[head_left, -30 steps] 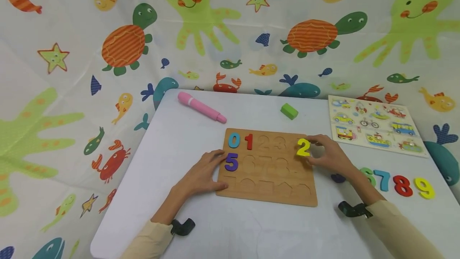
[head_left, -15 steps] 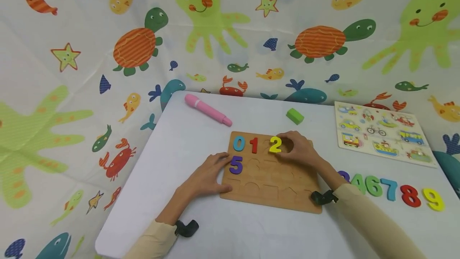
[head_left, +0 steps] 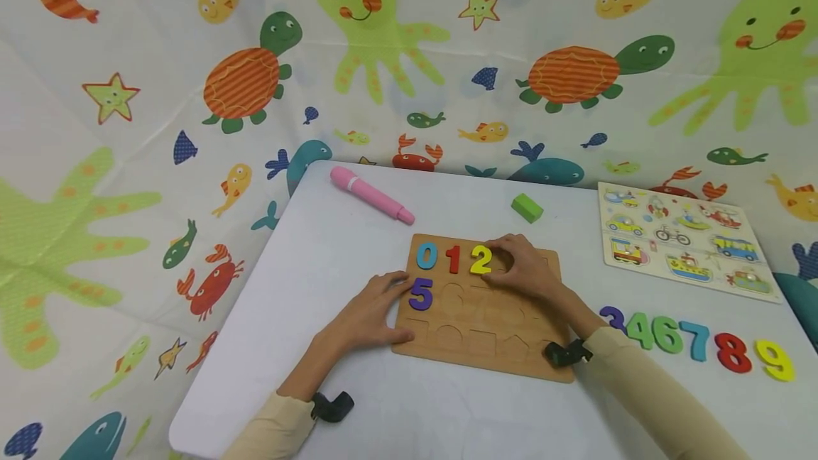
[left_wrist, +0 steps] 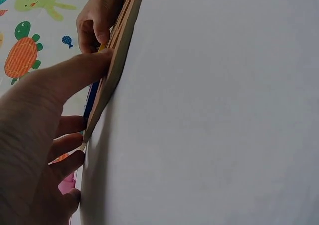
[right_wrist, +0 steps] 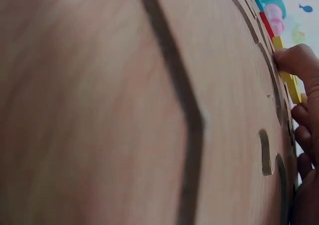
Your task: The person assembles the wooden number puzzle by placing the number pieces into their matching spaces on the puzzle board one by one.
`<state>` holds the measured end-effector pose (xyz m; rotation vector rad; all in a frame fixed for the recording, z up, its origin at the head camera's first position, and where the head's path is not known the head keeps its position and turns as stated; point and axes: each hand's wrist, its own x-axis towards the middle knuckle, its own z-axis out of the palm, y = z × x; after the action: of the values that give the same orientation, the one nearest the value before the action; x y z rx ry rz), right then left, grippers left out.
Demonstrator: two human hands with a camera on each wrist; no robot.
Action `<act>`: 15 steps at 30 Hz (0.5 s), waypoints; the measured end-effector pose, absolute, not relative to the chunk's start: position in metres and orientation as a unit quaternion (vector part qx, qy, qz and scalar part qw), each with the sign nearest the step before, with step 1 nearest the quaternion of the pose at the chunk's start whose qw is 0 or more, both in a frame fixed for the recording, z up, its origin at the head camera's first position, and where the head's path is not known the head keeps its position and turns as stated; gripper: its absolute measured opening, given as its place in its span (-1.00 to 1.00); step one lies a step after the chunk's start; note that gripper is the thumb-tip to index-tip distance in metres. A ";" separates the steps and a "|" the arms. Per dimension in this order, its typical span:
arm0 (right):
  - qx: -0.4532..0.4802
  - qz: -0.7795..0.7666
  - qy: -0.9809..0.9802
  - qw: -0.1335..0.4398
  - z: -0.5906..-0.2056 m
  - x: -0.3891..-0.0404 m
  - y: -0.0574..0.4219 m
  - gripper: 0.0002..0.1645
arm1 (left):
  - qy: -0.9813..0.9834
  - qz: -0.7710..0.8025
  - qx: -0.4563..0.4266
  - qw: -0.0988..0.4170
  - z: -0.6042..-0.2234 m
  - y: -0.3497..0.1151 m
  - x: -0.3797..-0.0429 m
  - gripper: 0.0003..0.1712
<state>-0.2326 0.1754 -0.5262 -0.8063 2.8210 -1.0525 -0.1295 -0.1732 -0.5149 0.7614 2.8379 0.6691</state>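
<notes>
The right hand (head_left: 520, 265) pinches the yellow number 2 (head_left: 481, 260) between its thumb and fingertips, the gap closed down to the width of the piece. The yellow number 2 is over the top row of the wooden number board (head_left: 441, 314), just right of the red number 1 (head_left: 453, 260); I cannot tell whether it is fully down in its recess. The blue number 0 (head_left: 426, 255) is at the board's top left corner, and the purple number 5 (head_left: 420, 294) is below it, by the left edge.

The left hand (head_left: 367, 314) touches the board's left edge, thumb held well apart from the fingers, with the thumb tip near the bottom left corner and the fingertips near the purple number 5. It grips no piece.

To the right of the board, a row runs towards the table's right edge: purple number 3 (head_left: 612, 316), green number 4 (head_left: 640, 331), green number 6 (head_left: 668, 333), blue number 7 (head_left: 694, 341), red number 8 (head_left: 733, 353) and yellow number 9 (head_left: 775, 360). At the back right corner of the white table (head_left: 255, 346) lies a vehicle picture puzzle (head_left: 690, 240). A green block (head_left: 527, 208) is near the back edge, and a thick pink pen (head_left: 373, 195) slants near the back left corner. Behind hangs a sea-animal print cloth (head_left: 383, 116).
</notes>
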 end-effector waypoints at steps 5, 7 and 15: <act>-0.267 -0.334 0.904 0.000 -0.531 -0.235 0.176 -0.21 | 0.939 0.228 0.248 0.064 -0.515 -0.173 -0.129 0.10; -0.268 -0.332 0.904 -0.002 -0.531 -0.235 0.176 -0.22 | 0.939 0.231 0.248 0.061 -0.515 -0.173 -0.129 0.10; -0.277 -0.324 0.904 -0.010 -0.532 -0.236 0.176 -0.23 | 0.938 0.232 0.250 0.055 -0.518 -0.173 -0.129 0.09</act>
<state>-0.2363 0.1760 -0.5323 -0.8769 2.8598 -1.0257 -0.1293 -0.1735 -0.5179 0.7576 2.8484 0.7056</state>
